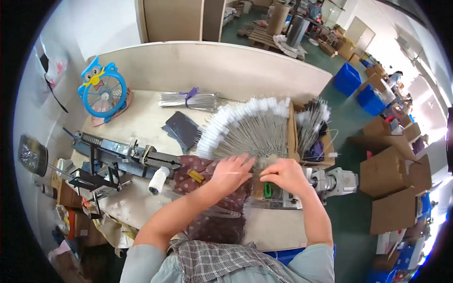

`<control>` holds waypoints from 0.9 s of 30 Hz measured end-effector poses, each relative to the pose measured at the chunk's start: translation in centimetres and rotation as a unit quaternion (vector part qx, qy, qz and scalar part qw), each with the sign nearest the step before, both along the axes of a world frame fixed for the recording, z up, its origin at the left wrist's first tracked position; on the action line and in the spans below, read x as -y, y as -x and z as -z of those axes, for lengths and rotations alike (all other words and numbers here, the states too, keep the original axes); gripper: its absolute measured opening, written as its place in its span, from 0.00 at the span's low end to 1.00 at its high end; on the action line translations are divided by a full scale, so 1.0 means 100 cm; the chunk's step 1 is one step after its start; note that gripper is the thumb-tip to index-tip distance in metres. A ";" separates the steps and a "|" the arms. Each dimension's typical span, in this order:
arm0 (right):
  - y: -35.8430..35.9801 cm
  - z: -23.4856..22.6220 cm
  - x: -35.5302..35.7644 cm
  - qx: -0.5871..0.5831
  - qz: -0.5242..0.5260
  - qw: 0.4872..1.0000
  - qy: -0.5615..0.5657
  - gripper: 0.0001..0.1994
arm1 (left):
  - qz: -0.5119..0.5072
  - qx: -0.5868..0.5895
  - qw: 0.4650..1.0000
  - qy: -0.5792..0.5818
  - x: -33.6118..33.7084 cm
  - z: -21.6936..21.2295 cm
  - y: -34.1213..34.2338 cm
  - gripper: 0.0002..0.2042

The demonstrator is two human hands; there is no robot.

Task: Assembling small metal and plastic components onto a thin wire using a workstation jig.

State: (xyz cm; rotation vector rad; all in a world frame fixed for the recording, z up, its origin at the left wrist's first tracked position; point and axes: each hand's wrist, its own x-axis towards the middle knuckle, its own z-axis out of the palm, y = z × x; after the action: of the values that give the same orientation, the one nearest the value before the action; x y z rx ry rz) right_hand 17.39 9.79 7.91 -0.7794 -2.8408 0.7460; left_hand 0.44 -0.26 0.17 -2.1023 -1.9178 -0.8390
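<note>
My left hand (232, 174) is over the brown polka-dot cloth (191, 165), its fingers stretched out and slightly blurred. Just to its right, my right hand (286, 176) is closed in a pinch; what the fingertips hold is too small to make out. A faint thin line runs between the hands. Beyond them, thin wire brushes (245, 129) with white heads lie fanned out, stems pointing toward me. Below my right fingertips is a small green piece (267, 189). A yellow piece (195, 176) lies on the cloth left of my left hand.
A metal machine (155, 158) runs along the left, with a white roll (159, 180) beside it; a motor-like unit (337, 181) sits right. Farther back are a cardboard box (293, 137) of brushes, a tied wire bundle (188, 100), dark sheets (182, 130) and a blue fan (104, 94).
</note>
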 end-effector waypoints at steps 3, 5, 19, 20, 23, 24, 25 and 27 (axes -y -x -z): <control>0.020 0.000 0.006 -0.102 -0.066 0.992 -0.024 0.07 | 0.042 0.165 0.985 -0.029 0.075 -0.011 0.000 0.11; 0.052 0.004 0.018 -0.123 -0.112 0.986 -0.019 0.07 | -0.013 0.290 0.957 0.014 0.118 -0.005 0.005 0.10; 0.159 0.038 0.084 -0.149 -0.121 0.979 -0.067 0.06 | -0.176 0.876 0.449 -0.006 0.159 -0.016 0.058 0.22; 0.160 0.038 0.086 -0.143 -0.117 0.981 -0.066 0.06 | -0.109 0.886 0.450 0.008 0.157 -0.013 0.056 0.20; 0.160 0.031 0.088 -0.125 -0.117 0.983 -0.073 0.06 | -0.305 0.454 0.803 0.236 0.148 0.012 0.063 0.24; 0.158 0.031 0.089 -0.134 -0.114 0.982 -0.073 0.05 | -0.300 0.487 0.790 0.223 0.151 0.021 0.071 0.24; 0.159 0.030 0.087 -0.133 -0.110 0.982 -0.076 0.05 | -0.296 0.486 0.791 0.224 0.147 0.015 0.074 0.24; 0.154 0.029 0.087 -0.123 -0.104 0.984 -0.078 0.05 | -0.298 0.429 0.817 0.243 0.144 -0.002 0.069 0.22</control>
State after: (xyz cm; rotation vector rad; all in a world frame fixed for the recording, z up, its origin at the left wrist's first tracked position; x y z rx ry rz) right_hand 2.03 1.11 5.01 -0.3436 -2.7367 0.5868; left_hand -6.44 -14.61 0.36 -1.1148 -3.2917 -1.3711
